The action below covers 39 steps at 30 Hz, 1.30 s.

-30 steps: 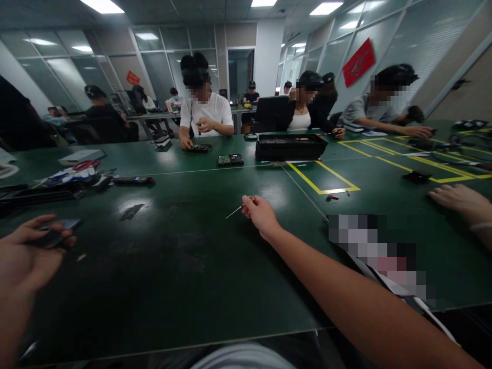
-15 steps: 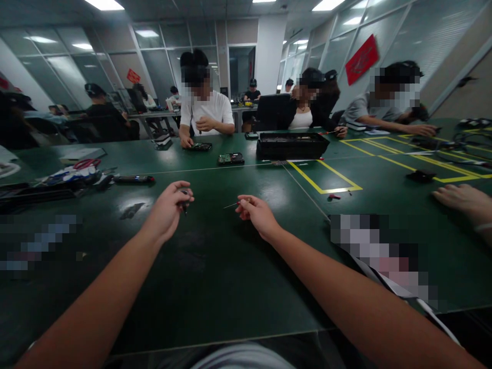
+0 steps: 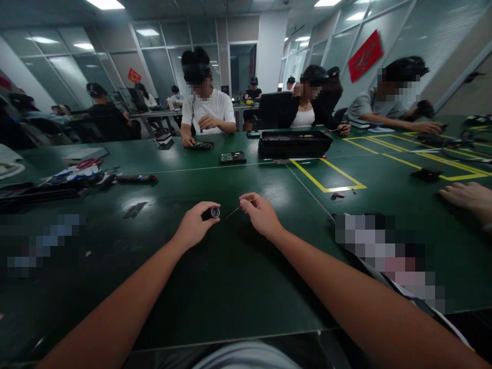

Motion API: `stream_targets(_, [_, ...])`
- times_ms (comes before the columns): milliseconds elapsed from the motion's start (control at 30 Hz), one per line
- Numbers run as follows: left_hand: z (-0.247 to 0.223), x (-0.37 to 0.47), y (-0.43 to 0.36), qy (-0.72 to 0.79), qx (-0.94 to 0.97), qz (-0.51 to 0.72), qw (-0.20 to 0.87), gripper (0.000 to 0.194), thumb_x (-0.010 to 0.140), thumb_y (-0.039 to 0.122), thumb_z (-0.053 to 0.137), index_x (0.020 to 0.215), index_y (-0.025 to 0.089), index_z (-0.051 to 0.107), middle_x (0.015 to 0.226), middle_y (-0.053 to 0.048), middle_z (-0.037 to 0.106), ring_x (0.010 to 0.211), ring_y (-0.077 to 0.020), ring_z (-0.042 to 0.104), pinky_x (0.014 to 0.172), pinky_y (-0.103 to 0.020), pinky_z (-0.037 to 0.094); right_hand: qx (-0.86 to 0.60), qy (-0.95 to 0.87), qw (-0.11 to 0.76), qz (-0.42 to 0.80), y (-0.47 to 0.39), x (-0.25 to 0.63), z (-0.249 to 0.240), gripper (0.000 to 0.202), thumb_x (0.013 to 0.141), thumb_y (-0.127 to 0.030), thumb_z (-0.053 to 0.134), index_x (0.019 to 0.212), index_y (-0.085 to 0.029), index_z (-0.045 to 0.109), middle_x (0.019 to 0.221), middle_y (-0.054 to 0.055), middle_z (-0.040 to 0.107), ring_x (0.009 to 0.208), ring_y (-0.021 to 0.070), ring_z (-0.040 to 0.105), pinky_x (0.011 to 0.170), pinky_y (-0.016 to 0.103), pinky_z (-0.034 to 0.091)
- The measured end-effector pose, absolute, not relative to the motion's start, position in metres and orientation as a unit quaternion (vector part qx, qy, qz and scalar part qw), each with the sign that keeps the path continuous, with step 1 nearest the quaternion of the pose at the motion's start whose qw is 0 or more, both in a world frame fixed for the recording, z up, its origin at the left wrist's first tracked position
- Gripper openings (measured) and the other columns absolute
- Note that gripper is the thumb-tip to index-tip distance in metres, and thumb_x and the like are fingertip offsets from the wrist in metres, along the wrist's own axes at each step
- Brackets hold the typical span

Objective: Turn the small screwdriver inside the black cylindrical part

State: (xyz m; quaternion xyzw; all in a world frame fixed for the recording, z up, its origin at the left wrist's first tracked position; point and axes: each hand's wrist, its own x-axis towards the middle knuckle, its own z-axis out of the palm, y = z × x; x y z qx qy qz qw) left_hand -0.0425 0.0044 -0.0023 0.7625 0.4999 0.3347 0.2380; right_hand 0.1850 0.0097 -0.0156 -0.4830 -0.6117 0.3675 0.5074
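Note:
My left hand [image 3: 195,221] is closed on a short black cylinder [image 3: 214,212], gripping it between thumb and fingers. The cylinder's round end, with a pale ring, faces right; the rest is hidden in my hand. In my right hand [image 3: 259,214] is a thin screwdriver [image 3: 232,210], pinched between the thumb and fingertips. Its slim metal shaft slants down to the left, near the cylinder but apart from it. A bit of red shows at my fingers, and most of the handle is covered. Both hands are above the green table [image 3: 200,302].
Ahead stand a black bin [image 3: 295,144] and an opened device with a green circuit board [image 3: 232,157]. To the left lie a black pen-like tool [image 3: 136,178] and a pile of tools [image 3: 73,174]. Small red parts [image 3: 338,196] lie right. Several co-workers sit around; one hand [image 3: 465,197] rests at right.
My left hand has moved right and slightly down, turning so the cylinder's ringed end shows. My right hand stays near its place, with the screwdriver's shaft now tilted more downward.

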Motion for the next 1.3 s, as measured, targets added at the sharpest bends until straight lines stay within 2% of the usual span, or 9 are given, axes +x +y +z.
stream_targets(133, [-0.006, -0.041, 0.007, 0.508, 0.757, 0.350, 0.215, 0.040, 0.083, 0.021, 0.070, 0.123, 0.025, 0.069, 0.129, -0.007, 0.067, 0.124, -0.0257, 0.059, 0.115, -0.048, 0.041, -0.480, -0.609, 0.521, 0.356, 0.002, 0.185, -0.007, 0.022, 0.091, -0.038, 0.058, 0.105, -0.023, 0.065, 0.092, 0.003, 0.070, 0.083, 0.0186, 0.065, 0.077, 0.034, 0.050])
stream_targets(233, [-0.006, -0.041, 0.008, 0.538, 0.735, 0.347, 0.222, 0.047, 0.083, 0.022, 0.072, 0.130, 0.024, 0.065, 0.132, -0.008, 0.067, 0.125, -0.0270, 0.060, 0.114, -0.048, 0.043, -0.492, -0.608, 0.542, 0.307, -0.005, 0.187, 0.003, 0.022, 0.095, -0.043, 0.055, 0.094, -0.022, 0.064, 0.084, 0.003, 0.068, 0.078, 0.0185, 0.063, 0.072, 0.033, 0.047])
stream_targets(300, [-0.005, -0.041, 0.007, 0.544, 0.728, 0.350, 0.227, 0.045, 0.086, 0.025, 0.071, 0.130, 0.024, 0.066, 0.132, -0.008, 0.067, 0.125, -0.0270, 0.060, 0.114, -0.047, 0.043, -0.500, -0.611, 0.549, 0.275, -0.009, 0.188, 0.008, 0.027, 0.095, -0.047, 0.057, 0.088, -0.023, 0.064, 0.077, 0.002, 0.066, 0.070, 0.0180, 0.061, 0.067, 0.033, 0.045])
stream_targets(367, [-0.004, -0.041, 0.007, 0.541, 0.726, 0.359, 0.227, 0.041, 0.087, 0.027, 0.069, 0.129, 0.024, 0.067, 0.132, -0.007, 0.067, 0.125, -0.0264, 0.060, 0.114, -0.045, 0.043, -0.496, -0.616, 0.556, 0.256, -0.012, 0.188, 0.011, 0.026, 0.094, -0.047, 0.058, 0.087, -0.023, 0.063, 0.077, 0.003, 0.067, 0.071, 0.0187, 0.061, 0.068, 0.034, 0.046])
stream_targets(533, [-0.003, -0.041, 0.005, 0.532, 0.730, 0.366, 0.224, 0.042, 0.087, 0.027, 0.070, 0.129, 0.025, 0.067, 0.132, -0.006, 0.068, 0.125, -0.0258, 0.060, 0.114, -0.044, 0.043, -0.457, -0.621, 0.583, 0.255, -0.018, 0.187, 0.015, 0.021, 0.095, -0.039, 0.056, 0.108, -0.025, 0.065, 0.099, 0.007, 0.074, 0.093, 0.0241, 0.069, 0.085, 0.041, 0.052])
stream_targets(633, [-0.005, -0.041, 0.005, 0.527, 0.734, 0.362, 0.226, 0.043, 0.087, 0.027, 0.071, 0.129, 0.026, 0.068, 0.130, -0.006, 0.068, 0.123, -0.0257, 0.061, 0.113, -0.044, 0.043, -0.437, -0.631, 0.584, 0.264, -0.020, 0.186, 0.015, 0.024, 0.095, -0.037, 0.056, 0.115, -0.025, 0.064, 0.101, 0.007, 0.074, 0.094, 0.0242, 0.070, 0.088, 0.042, 0.053])
stream_targets(933, [-0.005, -0.042, 0.006, 0.530, 0.724, 0.373, 0.236, 0.046, 0.084, 0.027, 0.074, 0.130, 0.028, 0.068, 0.132, -0.005, 0.069, 0.126, -0.0260, 0.060, 0.116, -0.046, 0.040, -0.456, -0.659, 0.534, 0.268, -0.016, 0.183, 0.009, 0.021, 0.095, -0.038, 0.058, 0.109, -0.025, 0.067, 0.096, 0.006, 0.074, 0.089, 0.0231, 0.070, 0.083, 0.039, 0.053])
stream_targets(1133, [-0.004, -0.041, 0.005, 0.537, 0.722, 0.363, 0.242, 0.047, 0.084, 0.026, 0.074, 0.131, 0.028, 0.068, 0.131, -0.005, 0.069, 0.125, -0.0267, 0.062, 0.116, -0.048, 0.041, -0.457, -0.651, 0.538, 0.278, -0.013, 0.182, 0.006, 0.020, 0.095, -0.038, 0.058, 0.107, -0.024, 0.066, 0.097, 0.006, 0.075, 0.088, 0.0227, 0.070, 0.081, 0.038, 0.052])
stream_targets(1300, [-0.003, -0.041, 0.005, 0.534, 0.725, 0.365, 0.235, 0.047, 0.084, 0.026, 0.075, 0.130, 0.029, 0.068, 0.131, -0.005, 0.069, 0.126, -0.0269, 0.061, 0.116, -0.048, 0.041, -0.476, -0.640, 0.531, 0.285, -0.014, 0.183, 0.009, 0.019, 0.094, -0.040, 0.059, 0.098, -0.023, 0.067, 0.094, 0.006, 0.076, 0.085, 0.0224, 0.069, 0.078, 0.036, 0.051])
